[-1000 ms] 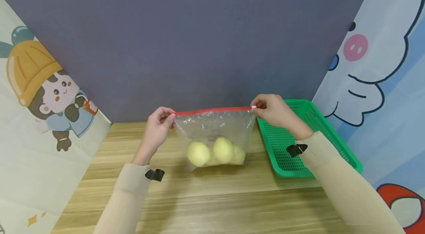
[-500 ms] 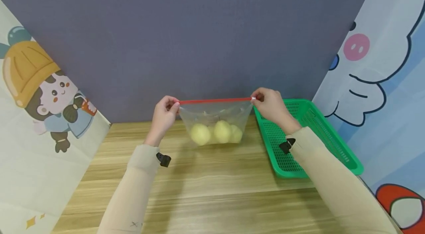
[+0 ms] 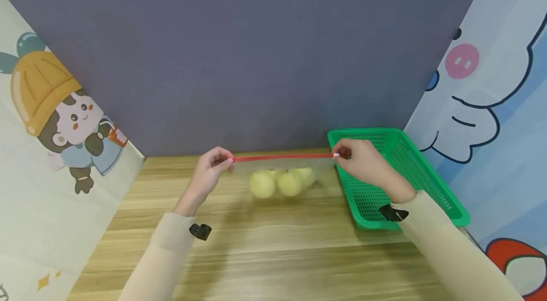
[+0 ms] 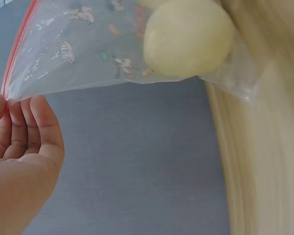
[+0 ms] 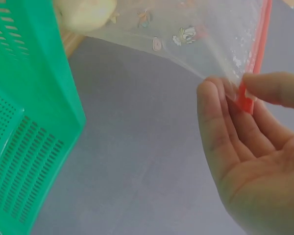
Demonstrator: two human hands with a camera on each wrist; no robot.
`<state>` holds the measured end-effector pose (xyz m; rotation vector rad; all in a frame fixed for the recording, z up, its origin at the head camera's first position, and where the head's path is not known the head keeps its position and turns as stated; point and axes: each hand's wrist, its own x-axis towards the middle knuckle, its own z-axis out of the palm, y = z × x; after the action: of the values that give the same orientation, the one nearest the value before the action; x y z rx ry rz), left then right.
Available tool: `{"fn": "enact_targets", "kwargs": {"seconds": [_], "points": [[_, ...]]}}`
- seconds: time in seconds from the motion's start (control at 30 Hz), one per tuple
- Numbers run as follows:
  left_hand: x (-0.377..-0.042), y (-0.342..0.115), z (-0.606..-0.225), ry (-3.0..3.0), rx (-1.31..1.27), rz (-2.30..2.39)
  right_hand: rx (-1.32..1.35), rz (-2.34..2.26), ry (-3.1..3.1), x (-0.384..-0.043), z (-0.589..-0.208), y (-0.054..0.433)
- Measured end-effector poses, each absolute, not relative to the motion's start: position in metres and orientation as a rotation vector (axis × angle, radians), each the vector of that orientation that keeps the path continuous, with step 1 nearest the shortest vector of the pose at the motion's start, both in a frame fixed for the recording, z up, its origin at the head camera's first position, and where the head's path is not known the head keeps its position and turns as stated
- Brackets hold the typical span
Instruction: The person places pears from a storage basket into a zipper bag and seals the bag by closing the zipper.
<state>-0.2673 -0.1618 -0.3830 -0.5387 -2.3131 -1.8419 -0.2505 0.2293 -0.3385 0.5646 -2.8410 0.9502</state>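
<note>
A clear zipper bag (image 3: 241, 168) with a red zip strip along its top hangs between my hands. Several round, pale yellow fruits, pear-like in look, fill its bottom; one fruit (image 4: 188, 39) bulges large in the left wrist view. Small cartoon prints mark the plastic. My left hand (image 3: 208, 173) pinches the left end of the red strip between thumb and fingers. At the other end my right hand (image 3: 363, 163) pinches the strip's corner, right by a small white zip slider (image 3: 336, 155). The strip is stretched straight from hand to hand.
A green perforated plastic basket (image 3: 363, 222) stands on the wood-grain table (image 3: 273, 253) at the right, partly under my right forearm. Behind the table rises a dark grey-blue wall (image 3: 273, 54). Cartoon-printed panels (image 3: 25, 196) flank both sides.
Both hands first rise with the bag, then come back down. The bag now looks foreshortened from above, and the fruits inside have shifted. The basket has stayed put.
</note>
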Motion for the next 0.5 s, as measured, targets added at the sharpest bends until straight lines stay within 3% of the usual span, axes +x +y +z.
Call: {"fn": "enact_targets", "kwargs": {"seconds": [0.5], "points": [[-0.223, -0.181, -0.429, -2.469, -1.038, -1.674, 0.835, 0.702, -3.001, -0.199, -0.373, 0.226]]}}
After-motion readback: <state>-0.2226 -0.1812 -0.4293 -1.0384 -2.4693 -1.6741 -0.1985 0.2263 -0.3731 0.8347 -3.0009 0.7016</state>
